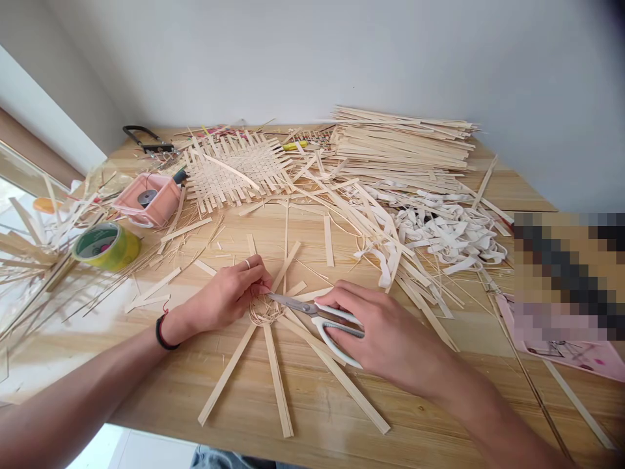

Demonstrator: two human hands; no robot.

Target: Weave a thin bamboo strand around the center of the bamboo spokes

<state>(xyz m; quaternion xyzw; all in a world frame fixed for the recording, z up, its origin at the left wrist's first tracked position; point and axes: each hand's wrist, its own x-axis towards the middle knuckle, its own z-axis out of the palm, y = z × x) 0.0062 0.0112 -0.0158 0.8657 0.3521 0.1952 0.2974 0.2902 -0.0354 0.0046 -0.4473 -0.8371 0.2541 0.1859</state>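
In the middle of the wooden table lies a small round weaving [265,312] of thin strands, with flat bamboo strips [278,384] spreading from it like spokes. My left hand [237,286] is closed at its upper left edge, fingertips pinched together; what sits between them is too small to make out. My right hand [364,322] grips white-handled scissors [336,326] by the loops. The blades point left, and their tips reach the weaving's upper edge beside my left fingertips. Whether the tips touch a strand I cannot tell.
A flat woven mat [237,169] and stacked strips [403,146] lie along the back. White ribbon [449,231] is heaped at the right. A pink bin [149,198] and a tape roll [106,246] stand at the left. A pink tray [571,355] sits far right.
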